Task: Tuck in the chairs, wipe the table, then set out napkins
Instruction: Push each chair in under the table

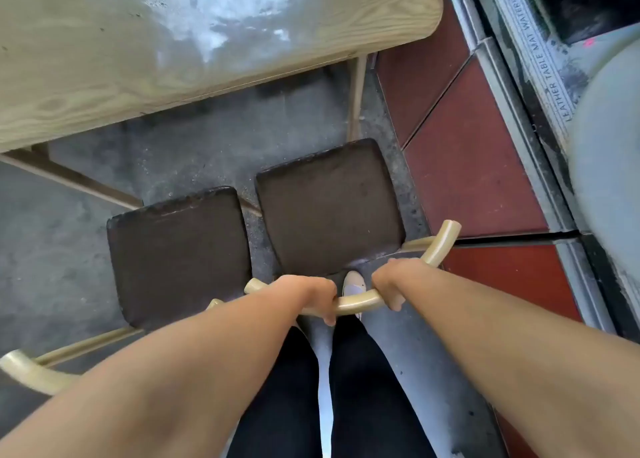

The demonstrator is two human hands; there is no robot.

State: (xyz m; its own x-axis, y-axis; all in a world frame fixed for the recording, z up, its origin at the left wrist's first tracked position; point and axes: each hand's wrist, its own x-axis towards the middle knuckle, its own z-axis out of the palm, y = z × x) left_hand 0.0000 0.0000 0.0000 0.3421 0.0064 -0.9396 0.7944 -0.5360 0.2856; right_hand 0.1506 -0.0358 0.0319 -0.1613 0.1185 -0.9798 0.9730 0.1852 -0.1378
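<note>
Both hands grip the curved back rail (pixel 356 303) of the right chair (pixel 329 208): the left hand (pixel 308 293) and the right hand (pixel 391 284) are closed round it, side by side. The seat lies straight ahead of them, its front edge short of the counter (pixel 104 76) near that counter's right corner. A forward push looks due. The left chair (pixel 176 253) stands just beside, equally untucked.

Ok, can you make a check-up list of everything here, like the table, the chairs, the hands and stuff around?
Surface: wooden table, smeary patch on top.
Job's things: right chair and left chair both out from the table; no napkins seen.
Clutter: nothing seen.
Hands: left hand and right hand both grip the right chair's curved backrest.
Cables: nothing seen.
Surroundings: grey floor, red tiles, a shoe.
</note>
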